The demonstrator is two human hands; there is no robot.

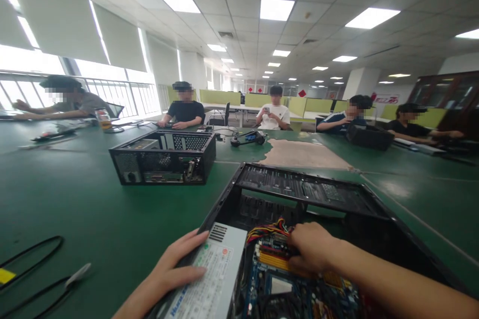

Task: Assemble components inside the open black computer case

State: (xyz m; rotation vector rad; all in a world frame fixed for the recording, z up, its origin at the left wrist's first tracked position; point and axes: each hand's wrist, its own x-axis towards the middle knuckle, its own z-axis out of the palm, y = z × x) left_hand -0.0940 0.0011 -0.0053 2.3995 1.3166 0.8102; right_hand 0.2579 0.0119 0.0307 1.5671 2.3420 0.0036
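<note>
An open black computer case [307,184] lies in front of me with its inside facing up. Across the silver power supply [219,271] in its left part rests my left hand [174,264], fingers stretched out and spread over the edge and label. My right hand [312,246] reaches into the case, its fingers curled down by the memory slots of the blue motherboard [262,279]. Red, yellow and black wires [267,229] run from the power supply towards those fingertips. Whatever the right fingers grip is hidden behind the hand.
A second open black case [164,164] stands further back on the green table [75,194]. Black cables [41,259] lie at the left front. A dark wheeled device [247,138] sits near a bare tan patch [303,153]. Several people sit around the far side.
</note>
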